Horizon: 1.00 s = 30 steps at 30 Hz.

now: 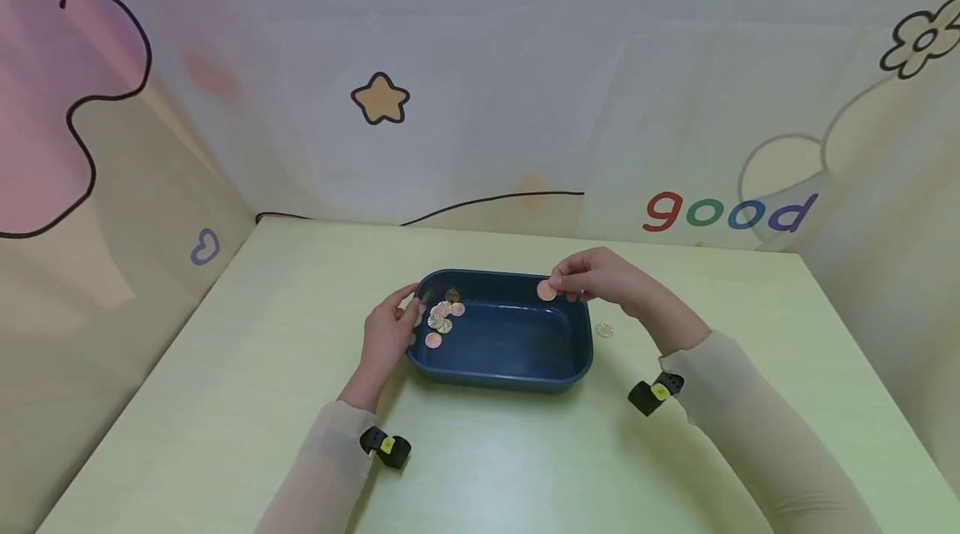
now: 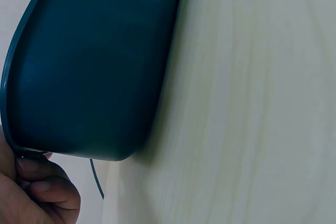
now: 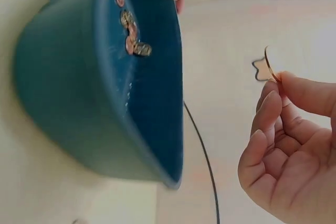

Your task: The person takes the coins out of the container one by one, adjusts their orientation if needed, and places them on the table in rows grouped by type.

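A deep blue rectangular tray (image 1: 502,384) stands on the table. My left hand (image 1: 385,334) grips its left end at the rim; in the left wrist view the curled fingers (image 2: 55,190) show beside the tray wall (image 2: 94,77). Above the tray's far right corner, my right hand (image 1: 606,277) pinches a copper-coloured coin (image 1: 547,291) between thumb and fingertips. The right wrist view shows that coin (image 3: 270,65) edge-on, apart from the tray. Several copper and silver coins (image 1: 439,317) lie inside at the left end, some partly overlapping.
A silver coin (image 1: 604,330) lies on the pale table (image 1: 495,467) just right of the tray. A printed cloth backdrop (image 1: 487,101) rises behind the table's far edge. Each wrist wears a small black camera (image 1: 390,446).
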Each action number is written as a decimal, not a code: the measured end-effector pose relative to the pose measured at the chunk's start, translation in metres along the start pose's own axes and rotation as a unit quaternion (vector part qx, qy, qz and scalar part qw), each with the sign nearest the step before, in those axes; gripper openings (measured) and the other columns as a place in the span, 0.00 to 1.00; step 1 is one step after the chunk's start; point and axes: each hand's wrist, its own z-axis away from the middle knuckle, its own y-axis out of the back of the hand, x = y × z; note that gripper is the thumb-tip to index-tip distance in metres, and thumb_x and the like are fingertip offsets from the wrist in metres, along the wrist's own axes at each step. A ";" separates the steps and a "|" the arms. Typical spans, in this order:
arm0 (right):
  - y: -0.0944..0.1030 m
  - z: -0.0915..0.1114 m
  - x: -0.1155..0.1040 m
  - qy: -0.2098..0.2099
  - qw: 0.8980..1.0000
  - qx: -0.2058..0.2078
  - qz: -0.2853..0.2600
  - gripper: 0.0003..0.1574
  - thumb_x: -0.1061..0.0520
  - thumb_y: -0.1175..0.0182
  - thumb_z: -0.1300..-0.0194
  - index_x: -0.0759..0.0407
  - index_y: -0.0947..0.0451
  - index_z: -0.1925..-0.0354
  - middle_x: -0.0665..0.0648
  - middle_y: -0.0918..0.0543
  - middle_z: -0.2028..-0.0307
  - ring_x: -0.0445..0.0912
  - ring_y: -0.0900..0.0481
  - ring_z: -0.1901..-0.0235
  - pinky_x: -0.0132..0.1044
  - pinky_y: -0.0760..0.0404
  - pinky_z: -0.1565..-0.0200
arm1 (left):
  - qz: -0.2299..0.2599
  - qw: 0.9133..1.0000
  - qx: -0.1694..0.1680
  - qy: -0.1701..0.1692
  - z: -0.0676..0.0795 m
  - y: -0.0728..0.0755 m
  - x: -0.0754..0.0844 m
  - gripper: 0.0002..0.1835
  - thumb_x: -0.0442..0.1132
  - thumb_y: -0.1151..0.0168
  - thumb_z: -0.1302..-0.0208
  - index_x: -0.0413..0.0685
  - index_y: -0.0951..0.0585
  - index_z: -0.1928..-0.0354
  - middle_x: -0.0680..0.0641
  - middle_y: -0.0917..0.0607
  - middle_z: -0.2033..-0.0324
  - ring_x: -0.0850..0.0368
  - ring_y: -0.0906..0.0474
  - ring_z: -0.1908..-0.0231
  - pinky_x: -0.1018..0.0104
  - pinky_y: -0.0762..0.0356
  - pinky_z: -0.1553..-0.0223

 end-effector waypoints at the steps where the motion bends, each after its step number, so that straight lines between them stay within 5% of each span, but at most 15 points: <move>1: 0.001 0.004 0.004 -0.005 1.000 0.006 -0.002 0.16 0.55 0.43 0.24 0.67 0.18 0.50 0.56 0.16 0.61 0.48 0.22 0.60 0.36 0.23 0.55 | -0.001 1.000 -0.001 0.000 0.000 -0.001 0.000 0.22 0.41 0.45 0.23 0.44 0.24 0.31 0.56 0.36 0.86 0.64 0.34 0.86 0.72 0.37 0.79; 15: 0.002 0.036 0.069 -0.051 0.997 0.040 -0.034 0.19 0.54 0.43 0.24 0.70 0.21 0.47 0.53 0.18 0.65 0.46 0.25 0.62 0.37 0.23 0.59 | 0.007 1.000 -0.009 0.007 0.001 0.000 0.001 0.22 0.39 0.46 0.23 0.43 0.24 0.31 0.56 0.34 0.86 0.63 0.31 0.84 0.73 0.36 0.79; 30: -0.006 0.045 0.091 -0.079 0.995 0.058 -0.006 0.16 0.57 0.42 0.25 0.70 0.21 0.51 0.60 0.18 0.63 0.47 0.25 0.65 0.37 0.24 0.60 | 0.012 1.000 -0.010 0.013 0.001 -0.001 0.000 0.23 0.39 0.46 0.23 0.43 0.25 0.30 0.56 0.33 0.85 0.63 0.32 0.84 0.72 0.36 0.79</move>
